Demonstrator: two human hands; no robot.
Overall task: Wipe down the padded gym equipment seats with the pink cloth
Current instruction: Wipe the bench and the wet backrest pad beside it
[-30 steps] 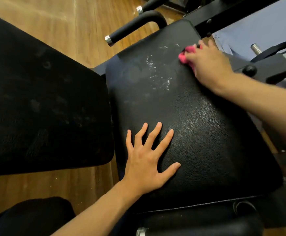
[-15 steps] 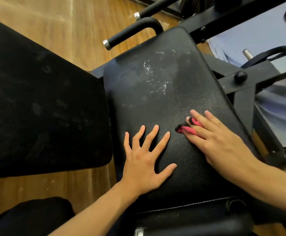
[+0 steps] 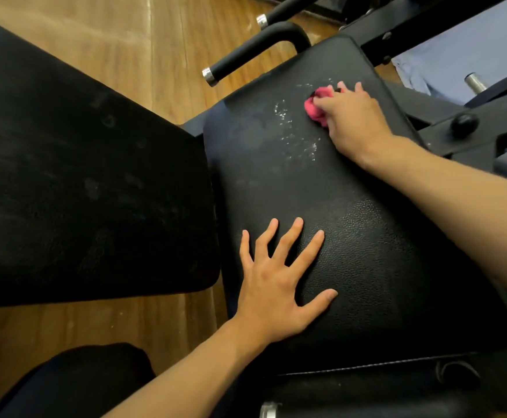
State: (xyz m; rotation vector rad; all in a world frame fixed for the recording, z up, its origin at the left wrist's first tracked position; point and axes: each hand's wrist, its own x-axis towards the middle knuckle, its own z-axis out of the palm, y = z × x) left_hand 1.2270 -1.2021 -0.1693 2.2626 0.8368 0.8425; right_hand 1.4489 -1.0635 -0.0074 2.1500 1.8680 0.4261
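Pink cloth point(image 3: 317, 108) bunched under right grip point(image 3: 351, 119) (seat's point(image 3: 366, 251) far end)

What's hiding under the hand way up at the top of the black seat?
A bunched pink cloth is under the right hand, pressed on the padded seat. Only its left edge pokes out; the rest is covered by the fingers, so its full shape cannot be seen.

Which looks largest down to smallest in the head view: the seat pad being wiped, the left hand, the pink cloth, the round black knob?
1. Seat pad
2. Left hand, though it is nearer the camera
3. Pink cloth, partly hidden under the right hand
4. Black knob, close to the cloth's visible size, so unsure
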